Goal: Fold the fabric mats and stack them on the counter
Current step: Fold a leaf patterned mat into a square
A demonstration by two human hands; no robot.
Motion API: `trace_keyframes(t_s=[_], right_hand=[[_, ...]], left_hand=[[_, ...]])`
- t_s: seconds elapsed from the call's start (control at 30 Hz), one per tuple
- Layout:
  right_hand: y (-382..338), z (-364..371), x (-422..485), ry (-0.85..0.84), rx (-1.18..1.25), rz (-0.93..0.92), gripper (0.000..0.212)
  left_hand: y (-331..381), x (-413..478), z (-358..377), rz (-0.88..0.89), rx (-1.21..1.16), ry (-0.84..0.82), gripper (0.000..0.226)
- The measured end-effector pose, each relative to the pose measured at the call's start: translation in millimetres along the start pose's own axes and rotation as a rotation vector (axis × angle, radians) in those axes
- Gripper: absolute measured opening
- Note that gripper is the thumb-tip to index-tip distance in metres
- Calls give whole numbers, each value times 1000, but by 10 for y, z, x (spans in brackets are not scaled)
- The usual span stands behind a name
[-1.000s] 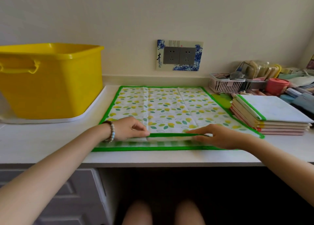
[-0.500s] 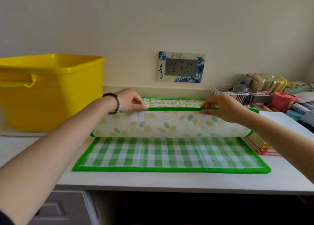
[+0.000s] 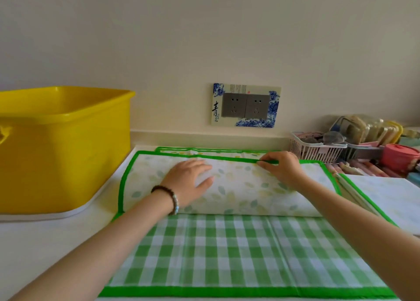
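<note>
A leaf-print fabric mat (image 3: 245, 189) with green trim lies on the white counter (image 3: 45, 244), its near part folded over toward the wall. Beneath it a green checked mat (image 3: 227, 250) is spread flat toward me. My left hand (image 3: 188, 180) rests flat on the folded flap with straight fingers. My right hand (image 3: 281, 166) pinches the flap's green edge close to the far border. To the right stands a stack of folded mats (image 3: 386, 196), its lower layers mostly hidden by my right forearm.
A big yellow tub (image 3: 61, 146) stands on the counter at left, close to the mats. At back right are a white basket (image 3: 318, 148), a pink lidded container (image 3: 400, 157) and other clutter. A double socket (image 3: 245, 106) is on the wall.
Both hands carried the mat's near edge up and over to the far side. The left hand let go and now lies flat on the flap. The right hand still holds the edge.
</note>
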State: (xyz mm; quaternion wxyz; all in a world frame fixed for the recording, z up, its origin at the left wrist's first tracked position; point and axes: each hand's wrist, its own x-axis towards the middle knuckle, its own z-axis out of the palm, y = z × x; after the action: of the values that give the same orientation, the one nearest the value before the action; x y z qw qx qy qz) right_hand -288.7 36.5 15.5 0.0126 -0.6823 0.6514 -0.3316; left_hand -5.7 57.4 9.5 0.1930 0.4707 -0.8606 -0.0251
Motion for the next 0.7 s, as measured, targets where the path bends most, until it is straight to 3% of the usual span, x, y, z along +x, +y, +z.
trace_keyframes(t_s=[0.27,0.43,0.53,0.7], right_hand=[[145,392,75,-77,-85,47,17],[17,497,7,-20,37,86,29],[-275,578,-138,-74,123,77,27],[-641,872,-371,-217,-77,-57,37]], left_hand=[[10,-41,358,-79,88,-300,64],[-50,-61,462,-128,76,-341,66],[-66,-76,525,-154,67,-362,68],[-41,-91,573,-184,78,-342,65]])
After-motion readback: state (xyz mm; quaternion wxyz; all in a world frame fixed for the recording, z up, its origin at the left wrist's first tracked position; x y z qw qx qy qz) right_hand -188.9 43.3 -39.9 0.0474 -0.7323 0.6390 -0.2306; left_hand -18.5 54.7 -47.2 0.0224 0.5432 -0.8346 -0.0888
